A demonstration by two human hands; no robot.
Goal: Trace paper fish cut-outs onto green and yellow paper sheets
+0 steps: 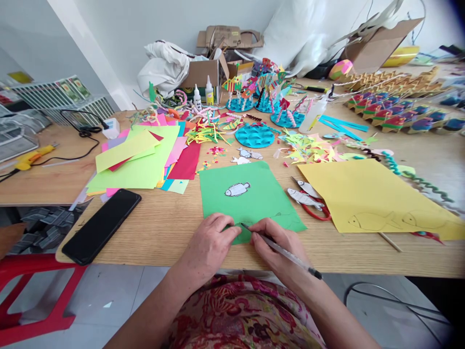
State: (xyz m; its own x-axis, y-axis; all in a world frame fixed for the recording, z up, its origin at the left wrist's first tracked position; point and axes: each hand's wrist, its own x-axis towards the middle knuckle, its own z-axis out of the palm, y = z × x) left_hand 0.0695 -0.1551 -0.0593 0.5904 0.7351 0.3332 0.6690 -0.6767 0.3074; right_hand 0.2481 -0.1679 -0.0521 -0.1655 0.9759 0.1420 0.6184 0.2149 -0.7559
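A green sheet of paper [250, 186] lies before me with a white fish cutout [237, 189] on its middle and faint pencil outlines lower down. My right hand [279, 242] is closed round a pen [286, 254], its tip touching the green sheet near the front edge. On the lower left of the sheet rests my left hand [212, 242], fingers bent and thumb close to the index finger by the pen tip. What lies under those fingers is hidden. To the right, more fish cutouts [304, 198] lie over red-handled scissors [319, 212].
A yellow sheet [366, 189] with drawn fish lies right. A black phone [103, 225] sits left, below stacked coloured paper [145, 160]. Paper scraps [308, 148], a blue scalloped disc [255, 135], glue bottles [314, 114] and egg trays [403, 111] stand farther back.
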